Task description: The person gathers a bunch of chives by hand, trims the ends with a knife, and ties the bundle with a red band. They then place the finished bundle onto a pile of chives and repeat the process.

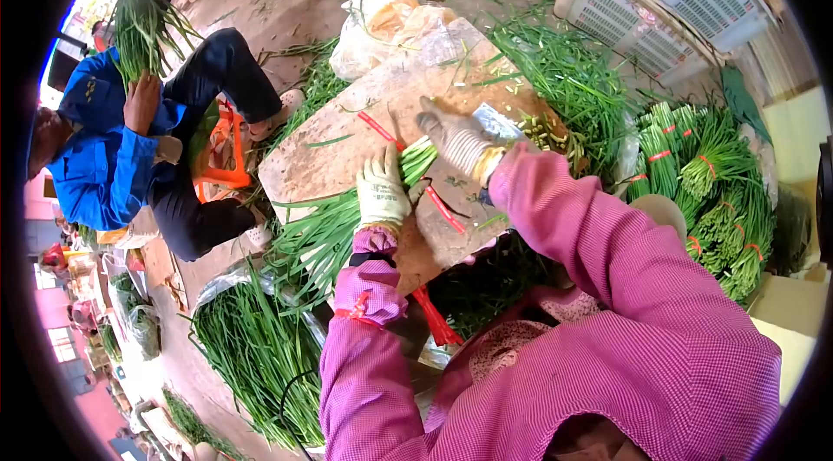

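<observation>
A bunch of long green stems lies across the wooden board, its leaves spreading to the lower left. My left hand, in a white glove, holds the bunch down with its fingers around it. Beside the pale stem ends is my right hand, in a striped glove, fingers extended and apart, with nothing visible in them. One red strip lies above the bunch and another below it. Short cut pieces are scattered right of my right hand, near a small pale packet.
A person in blue sits at the left holding green stalks. Tied bundles stand at the right, below stacked crates. Loose greens fill the lower left. A plastic bag lies at the board's far edge.
</observation>
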{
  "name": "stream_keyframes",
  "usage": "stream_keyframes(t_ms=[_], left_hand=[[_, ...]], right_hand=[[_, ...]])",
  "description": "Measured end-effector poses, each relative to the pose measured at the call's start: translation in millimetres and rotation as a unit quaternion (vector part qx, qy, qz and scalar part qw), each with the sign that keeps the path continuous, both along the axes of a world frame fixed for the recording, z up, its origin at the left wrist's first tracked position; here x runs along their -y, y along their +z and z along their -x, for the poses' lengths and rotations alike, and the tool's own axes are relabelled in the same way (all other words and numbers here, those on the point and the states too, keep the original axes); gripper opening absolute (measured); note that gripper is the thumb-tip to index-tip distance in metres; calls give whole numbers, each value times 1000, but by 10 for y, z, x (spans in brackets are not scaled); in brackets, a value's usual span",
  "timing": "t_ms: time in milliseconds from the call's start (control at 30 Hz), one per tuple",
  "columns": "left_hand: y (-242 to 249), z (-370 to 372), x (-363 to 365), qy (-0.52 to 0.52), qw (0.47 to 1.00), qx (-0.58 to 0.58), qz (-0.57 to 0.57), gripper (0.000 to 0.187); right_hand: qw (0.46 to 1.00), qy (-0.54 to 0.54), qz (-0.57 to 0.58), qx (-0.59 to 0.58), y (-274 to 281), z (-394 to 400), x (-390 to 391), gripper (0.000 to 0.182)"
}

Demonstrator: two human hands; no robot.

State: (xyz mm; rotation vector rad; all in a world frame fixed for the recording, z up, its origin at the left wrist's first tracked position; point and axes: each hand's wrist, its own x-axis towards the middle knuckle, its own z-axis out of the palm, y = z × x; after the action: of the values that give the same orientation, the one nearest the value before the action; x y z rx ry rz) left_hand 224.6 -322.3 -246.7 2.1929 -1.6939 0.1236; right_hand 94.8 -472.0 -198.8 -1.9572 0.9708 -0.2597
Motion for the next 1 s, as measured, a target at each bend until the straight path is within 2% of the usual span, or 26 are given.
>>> stream_keyframes(t_ms=[33,100,167,233,267,300,333,367,400,433,467,500,567,667,767,800,833,867,900,933,1000], left_hand=[[-44,-7,-11,3,1000,-7,-8,95],[-100,-26,-9,-15,998,-16,55,88],[49,-19,23,-10,998,-56,-14,74],[18,-56,18,-3,999,-28,-22,64],[-31,-58,13,1,1000,-25,0,62],[-47,-67,9,-1,999,-20,25,60],[-30,-83,-10,9,1000,-7,-3,58],[-27,-69,11,9,1000,3,-28,57],[11,-67,24,4,1000,-25,-17,55],[-21,-57,24,19,1000,-5,-23,51],[-38,-59,37,23,999,-11,-21,49],[-39,-71,50,28,999,-15,-19,47],[-93,-88,81,46,999,-7,1,40],[-68,-76,77,66,998,0,3,39],[71,-1,63,39,995,-59,64,39],[99,-11,72,46,994,-98,32,35],[174,34,74,67,989,-126,-37,42],[24,2,43,53,997,-56,-6,39],[-92,-16,122,71,993,-41,-90,42],[47,43,94,41,991,-13,-126,49],[35,63,38,51,991,-22,-125,65]], right_hand=[[996,20,-38,-74,343,-5,-70,66],[961,10,253,-110,-118,-177,-11,64],[894,125,396,-172,161,-100,-95,60],[868,259,391,-160,215,-69,-110,58],[861,288,379,-180,186,-88,-125,56],[851,313,369,-202,152,-90,-110,54],[844,283,426,-164,81,-68,-130,51],[843,284,426,-163,-8,-56,-120,51],[863,248,414,-149,57,-9,-128,50],[881,210,401,-136,166,59,-150,49],[889,164,364,-225,431,79,-288,41],[913,133,315,-224,449,148,-359,39],[960,117,130,-220,539,290,-510,48],[939,130,41,-316,239,323,-693,61],[960,129,-29,-245,-398,290,-659,54],[969,108,-86,-205,-376,303,-658,50],[970,104,-148,-163,-381,302,-689,46],[977,120,-166,-55,-535,344,-739,40],[971,131,-193,52,-701,359,-767,35],[971,110,-212,-13,-650,300,-779,34],[959,82,-244,-114,-258,220,-780,33]])
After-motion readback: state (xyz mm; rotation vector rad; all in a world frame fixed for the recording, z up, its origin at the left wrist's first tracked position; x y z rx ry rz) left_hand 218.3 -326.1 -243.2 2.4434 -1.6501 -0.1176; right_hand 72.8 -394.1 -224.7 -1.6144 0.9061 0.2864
